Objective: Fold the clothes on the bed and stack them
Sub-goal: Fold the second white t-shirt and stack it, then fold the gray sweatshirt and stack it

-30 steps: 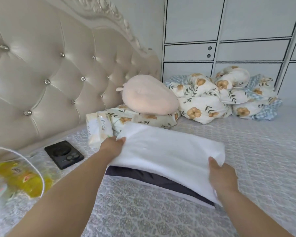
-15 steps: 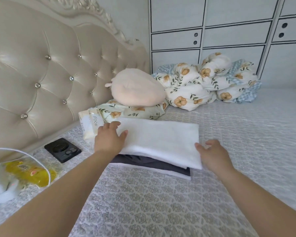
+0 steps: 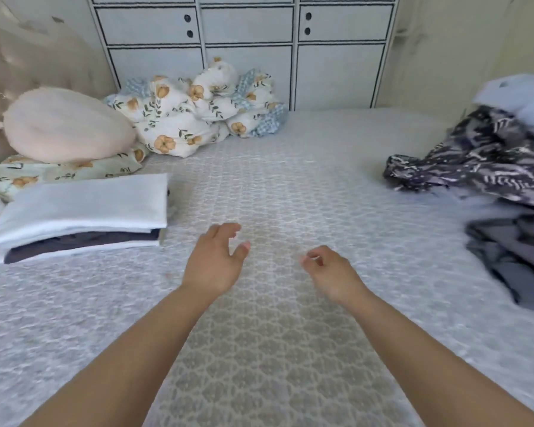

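We find no text, label, brand, number or sign that we can read anywhere in this view.
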